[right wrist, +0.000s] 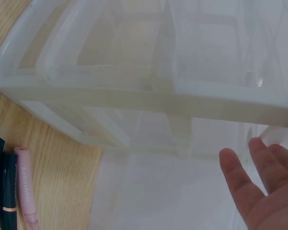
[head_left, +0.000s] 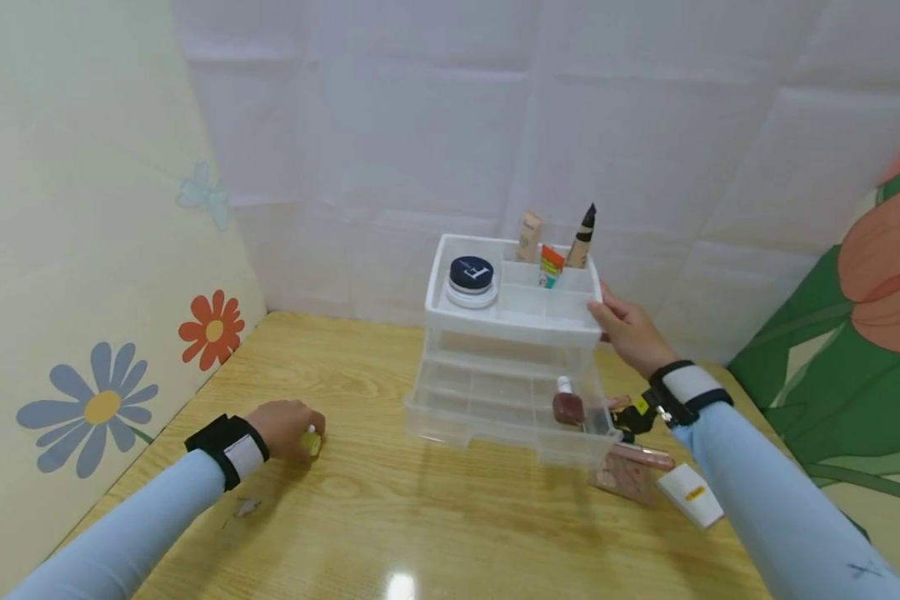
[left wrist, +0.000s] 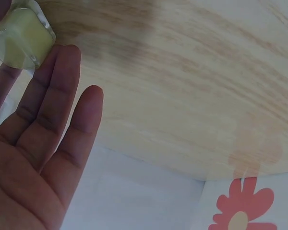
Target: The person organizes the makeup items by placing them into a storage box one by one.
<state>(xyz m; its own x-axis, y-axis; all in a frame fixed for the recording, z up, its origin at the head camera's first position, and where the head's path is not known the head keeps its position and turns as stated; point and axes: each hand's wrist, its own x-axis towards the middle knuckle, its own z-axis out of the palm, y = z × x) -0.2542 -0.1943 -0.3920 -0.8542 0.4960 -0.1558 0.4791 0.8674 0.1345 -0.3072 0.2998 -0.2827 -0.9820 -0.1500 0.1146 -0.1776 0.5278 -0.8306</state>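
Observation:
Low over the left part of the table, my left hand (head_left: 283, 429) pinches a small square glass bottle of yellow nail polish (left wrist: 26, 38) between thumb and fingers. My right hand (head_left: 633, 333) grips the upper right edge of a white plastic drawer organizer (head_left: 513, 323), thumb on top and fingers behind. In the right wrist view those fingers (right wrist: 237, 175) appear beside the translucent side wall. The organizer's lower clear drawer (head_left: 487, 429) is pulled out toward me. A dark red nail polish bottle (head_left: 567, 407) with a white cap stands at the drawer's right side.
The organizer's top tray holds a dark-lidded round jar (head_left: 471, 273) and several tubes, one orange and green (head_left: 551, 267). Right of the organizer lie a pink tube (head_left: 645, 456), a flat palette (head_left: 621, 479) and a white box (head_left: 690, 495). Cloth-covered walls enclose the table.

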